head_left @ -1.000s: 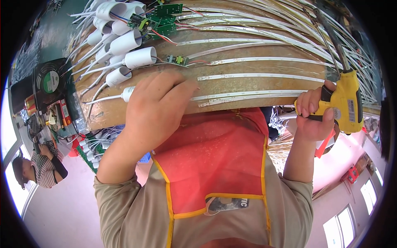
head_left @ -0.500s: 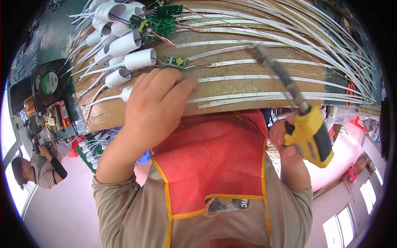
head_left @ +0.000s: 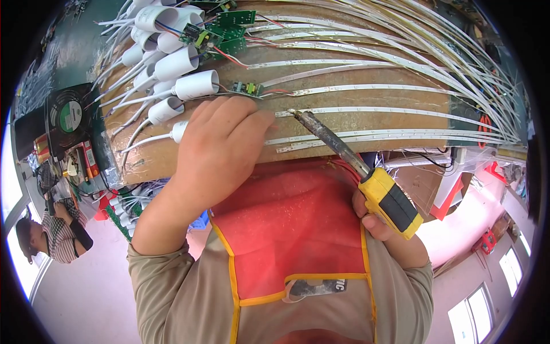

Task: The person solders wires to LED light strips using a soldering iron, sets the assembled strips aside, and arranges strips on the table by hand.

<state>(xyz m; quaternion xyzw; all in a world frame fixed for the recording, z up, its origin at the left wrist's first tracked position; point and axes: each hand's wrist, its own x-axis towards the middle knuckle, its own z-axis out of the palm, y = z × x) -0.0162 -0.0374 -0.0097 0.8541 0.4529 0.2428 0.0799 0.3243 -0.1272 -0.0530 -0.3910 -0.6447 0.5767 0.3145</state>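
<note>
A: How far can the work be judged to have come?

B: The tip of the soldering iron is set on the near end of one LED strip, just beside the fingers of the left hand. That joint seems to be the one in hand. The iron's yellow and black handle is gripped in the closed right hand, below the edge of the worktop. The left hand is laid flat, fingers together, on the brown board; it presses down and clasps nothing that can be seen.

A: What looks finished, and what is left?

B: Several small green circuit boards near the top are already wired with red leads to strips. One small driver board lies just above the left hand with a red lead attached. Whether the strips farther right are joined cannot be told, so the remainder can only be guessed at.

A: Are any containers to be seen?

B: None that can be looked into. A row of white tube housings with white cables is laid at the left of the worktop; what is inside them is hidden. A black fan is stood beyond them, and another person is seated well apart at the lower left.
</note>
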